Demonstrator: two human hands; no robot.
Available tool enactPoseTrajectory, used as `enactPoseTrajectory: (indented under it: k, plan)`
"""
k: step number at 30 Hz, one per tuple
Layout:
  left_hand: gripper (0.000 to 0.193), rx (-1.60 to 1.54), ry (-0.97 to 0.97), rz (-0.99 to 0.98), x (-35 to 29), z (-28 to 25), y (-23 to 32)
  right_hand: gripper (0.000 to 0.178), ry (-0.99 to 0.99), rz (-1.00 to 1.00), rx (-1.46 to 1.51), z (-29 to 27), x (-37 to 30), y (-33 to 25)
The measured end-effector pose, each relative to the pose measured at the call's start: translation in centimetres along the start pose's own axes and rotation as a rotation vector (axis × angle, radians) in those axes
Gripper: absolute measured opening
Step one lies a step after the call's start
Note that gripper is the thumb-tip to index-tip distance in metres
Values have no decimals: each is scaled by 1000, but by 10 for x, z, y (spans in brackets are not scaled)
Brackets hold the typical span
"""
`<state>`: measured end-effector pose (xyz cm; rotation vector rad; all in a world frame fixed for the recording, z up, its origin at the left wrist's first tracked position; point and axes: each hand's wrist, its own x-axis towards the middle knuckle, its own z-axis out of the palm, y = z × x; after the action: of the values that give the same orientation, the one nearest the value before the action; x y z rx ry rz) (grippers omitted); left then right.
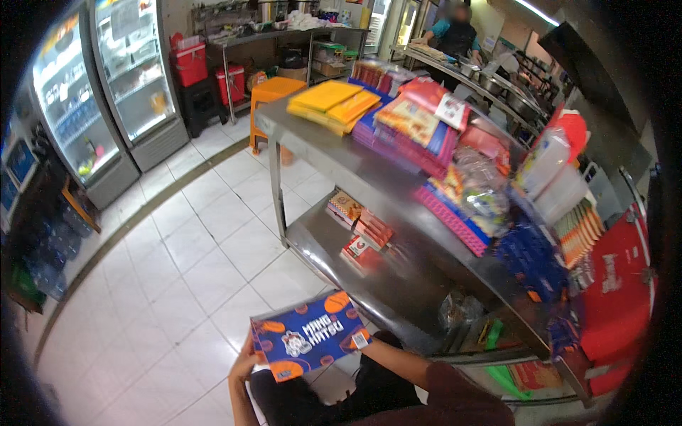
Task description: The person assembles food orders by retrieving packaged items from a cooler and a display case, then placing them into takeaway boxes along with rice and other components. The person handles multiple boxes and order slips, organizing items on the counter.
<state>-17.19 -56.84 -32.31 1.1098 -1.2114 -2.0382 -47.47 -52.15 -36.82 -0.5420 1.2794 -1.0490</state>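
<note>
A flat blue cardboard box [310, 334] with orange round patterns and white print is held level above my lap. My left hand [246, 360] grips its left edge, with the fingers passing underneath. At the opposite edge, my right hand [367, 346] holds the box near its lower right corner; most of those fingers are hidden behind the card. To the right stands a steel table [312, 145] bearing stacks of printed packaging. Nearest along it are blue and pink flat boxes [455, 213] and a crumpled clear plastic bag [483, 188].
Yellow packs [334, 103] lie at the table's far end. Its lower shelf [312, 248] holds small printed cartons [362, 252]. An orange stool [273, 99] stands beyond, and glass-door fridges [131, 71] line the far left. Another person [456, 35] works at a back counter.
</note>
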Motion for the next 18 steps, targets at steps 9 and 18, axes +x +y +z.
enactPoseTrajectory:
  k: [9, 18]
  plan:
    - [73, 12, -462, -360, -37, 36, 173, 62, 304, 18, 403, 62, -209, -160]
    - [69, 486, -1166, -641, 135, 144, 280, 64, 943, -451, 760, 120, -217, -226]
